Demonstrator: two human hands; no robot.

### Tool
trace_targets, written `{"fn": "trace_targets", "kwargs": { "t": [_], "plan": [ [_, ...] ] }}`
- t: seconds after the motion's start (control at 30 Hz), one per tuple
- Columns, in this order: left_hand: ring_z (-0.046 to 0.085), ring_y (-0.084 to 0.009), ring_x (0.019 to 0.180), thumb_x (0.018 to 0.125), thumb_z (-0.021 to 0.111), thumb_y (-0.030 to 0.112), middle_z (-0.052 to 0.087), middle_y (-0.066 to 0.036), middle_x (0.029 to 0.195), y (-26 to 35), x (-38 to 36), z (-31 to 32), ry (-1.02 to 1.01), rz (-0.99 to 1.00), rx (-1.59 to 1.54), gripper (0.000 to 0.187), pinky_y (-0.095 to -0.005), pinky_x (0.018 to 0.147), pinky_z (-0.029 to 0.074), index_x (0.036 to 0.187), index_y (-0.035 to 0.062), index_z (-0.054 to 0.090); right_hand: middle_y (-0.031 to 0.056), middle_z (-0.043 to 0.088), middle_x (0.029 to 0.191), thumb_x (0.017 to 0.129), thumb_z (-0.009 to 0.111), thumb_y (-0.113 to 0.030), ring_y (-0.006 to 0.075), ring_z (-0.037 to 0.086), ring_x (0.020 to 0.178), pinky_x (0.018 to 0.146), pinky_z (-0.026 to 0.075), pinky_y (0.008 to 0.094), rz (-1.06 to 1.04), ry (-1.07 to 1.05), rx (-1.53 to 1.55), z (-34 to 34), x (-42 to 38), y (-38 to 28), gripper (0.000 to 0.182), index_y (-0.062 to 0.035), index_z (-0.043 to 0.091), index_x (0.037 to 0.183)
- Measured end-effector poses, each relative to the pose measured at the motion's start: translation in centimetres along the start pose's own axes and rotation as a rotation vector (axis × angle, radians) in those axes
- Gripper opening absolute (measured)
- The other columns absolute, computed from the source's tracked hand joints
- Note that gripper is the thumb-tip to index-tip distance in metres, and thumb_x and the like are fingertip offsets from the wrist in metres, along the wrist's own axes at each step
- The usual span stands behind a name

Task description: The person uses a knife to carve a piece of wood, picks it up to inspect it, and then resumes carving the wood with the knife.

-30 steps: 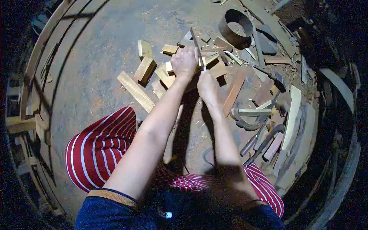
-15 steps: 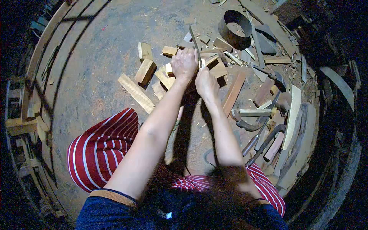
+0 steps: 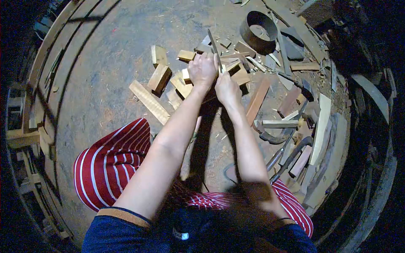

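My right hand is closed around the near end of a long, thin dark blade, which points away from me. Just left of the blade, my left hand is closed over a piece among the wooden blocks; what it grips is hidden under the fingers. Pale blocks lie around both hands, among them a small block beyond my left hand and a flat piece to the right of my right hand.
Two upright blocks and a long pale strip lie to the left. A reddish bar rests at right, near curved-handled tools and long offcuts. A dark metal ring stands at the back right.
The view has shifted very slightly. Both hands and the blade stay in nearly the same place.
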State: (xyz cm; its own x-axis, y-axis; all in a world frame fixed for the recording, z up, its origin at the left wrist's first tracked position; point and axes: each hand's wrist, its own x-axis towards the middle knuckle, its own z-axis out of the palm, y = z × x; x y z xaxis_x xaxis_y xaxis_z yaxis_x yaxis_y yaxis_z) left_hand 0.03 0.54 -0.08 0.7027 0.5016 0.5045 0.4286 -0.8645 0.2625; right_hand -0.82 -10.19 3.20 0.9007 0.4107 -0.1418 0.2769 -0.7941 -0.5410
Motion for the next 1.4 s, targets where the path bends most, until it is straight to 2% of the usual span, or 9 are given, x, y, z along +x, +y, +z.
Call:
{"fn": "trace_targets", "kwargs": {
  "t": [0.23,0.53,0.6,0.7,0.77,1.0,1.17,1.23,1.4],
  "plan": [
    [0.064,-0.0246,0.073,0.087,0.056,0.034,0.066,-0.008,0.072,0.0,-0.1,0.2,-0.025,0.015,-0.015,0.032,-0.0396,0.061,0.051,0.071,0.0088,0.068,0.0323,0.061,0.083,0.096,0.038,-0.025,0.0483,0.06,0.082,0.071,0.046,0.0573,0.083,-0.096,0.023,-1.5,-6.7,1.4,0.033,0.0034,0.054,0.095],
    [0.065,-0.0256,0.069,0.087,0.056,0.033,0.067,-0.008,0.074,0.4,0.0,-0.5,-0.026,-0.013,-0.021,0.028,-0.04,0.059,0.052,0.076,0.0103,0.068,0.0286,0.064,0.08,0.096,0.037,-0.026,0.0468,0.063,0.078,0.07,0.049,0.056,0.012,-0.03,-0.02,-0.7,-1.4,0.3,0.032,0.0012,0.053,0.099],
    [0.064,-0.0231,0.08,0.086,0.058,0.031,0.068,-0.007,0.081,0.5,0.1,-0.5,-0.106,-0.059,-0.041,0.029,-0.0396,0.065,0.049,0.073,0.0079,0.069,0.0287,0.063,0.079,0.096,0.037,-0.026,0.0469,0.062,0.077,0.069,0.049,0.0568,0.018,-0.049,-0.019,-0.7,-3.2,0.8,0.031,0.0007,0.053,0.101],
    [0.064,-0.0238,0.073,0.086,0.057,0.032,0.067,-0.007,0.077,0.0,-0.1,0.0,-0.034,-0.012,-0.027,0.027,-0.0391,0.061,0.05,0.073,0.0103,0.068,0.0296,0.063,0.078,0.096,0.037,-0.025,0.0471,0.062,0.075,0.067,0.048,0.0572,0.081,-0.097,0.07,-0.7,-7.2,1.3,0.029,0.0005,0.051,0.102],
    [0.065,-0.0245,0.068,0.087,0.056,0.034,0.067,-0.006,0.075,0.1,-0.1,-0.6,0.003,0.03,-0.013,0.028,-0.039,0.058,0.052,0.073,0.0117,0.067,0.031,0.062,0.078,0.097,0.039,-0.024,0.0487,0.06,0.079,0.069,0.047,0.0573,0.122,-0.074,0.068,-1.2,-8.1,0.8,0.033,0.0037,0.055,0.092],
    [0.065,-0.0253,0.068,0.087,0.055,0.034,0.067,-0.008,0.074,0.6,0.0,-0.5,-0.07,-0.046,-0.002,0.03,-0.0397,0.06,0.052,0.075,0.0112,0.069,0.0267,0.063,0.072,0.096,0.041,-0.023,0.0449,0.063,0.072,0.063,0.05,0.0539,-0.02,0.097,-0.012,0.8,-1.9,0.7,0.028,0.0013,0.054,0.093],
    [0.063,-0.0213,0.077,0.086,0.056,0.033,0.067,-0.005,0.079,0.1,-0.1,0.2,-0.054,-0.028,0.002,0.027,-0.038,0.063,0.047,0.075,0.0117,0.068,0.0271,0.063,0.072,0.096,0.042,-0.024,0.0457,0.063,0.07,0.061,0.049,0.0549,0.062,0.018,0.096,0.5,-7.4,1.7,0.027,0.0015,0.052,0.094],
    [0.063,-0.0213,0.078,0.086,0.056,0.033,0.067,-0.005,0.079,-0.1,-0.2,0.0,-0.066,-0.025,0.008,0.027,-0.0379,0.063,0.048,0.075,0.0119,0.068,0.0313,0.06,0.077,0.096,0.04,-0.024,0.0483,0.06,0.076,0.066,0.047,0.0576,0.105,-0.026,0.096,0.3,-8.1,1.9,0.03,0.004,0.052,0.093],
    [0.063,-0.0218,0.079,0.087,0.055,0.032,0.067,-0.005,0.08,0.5,0.0,-0.7,-0.103,-0.068,-0.028,0.026,-0.0383,0.065,0.049,0.076,0.0119,0.068,0.0267,0.063,0.071,0.096,0.039,-0.024,0.045,0.063,0.069,0.06,0.05,0.055,-0.026,0.073,-0.006,1.7,-1.5,1.3,0.029,0.002,0.051,0.096]
  ]
}}
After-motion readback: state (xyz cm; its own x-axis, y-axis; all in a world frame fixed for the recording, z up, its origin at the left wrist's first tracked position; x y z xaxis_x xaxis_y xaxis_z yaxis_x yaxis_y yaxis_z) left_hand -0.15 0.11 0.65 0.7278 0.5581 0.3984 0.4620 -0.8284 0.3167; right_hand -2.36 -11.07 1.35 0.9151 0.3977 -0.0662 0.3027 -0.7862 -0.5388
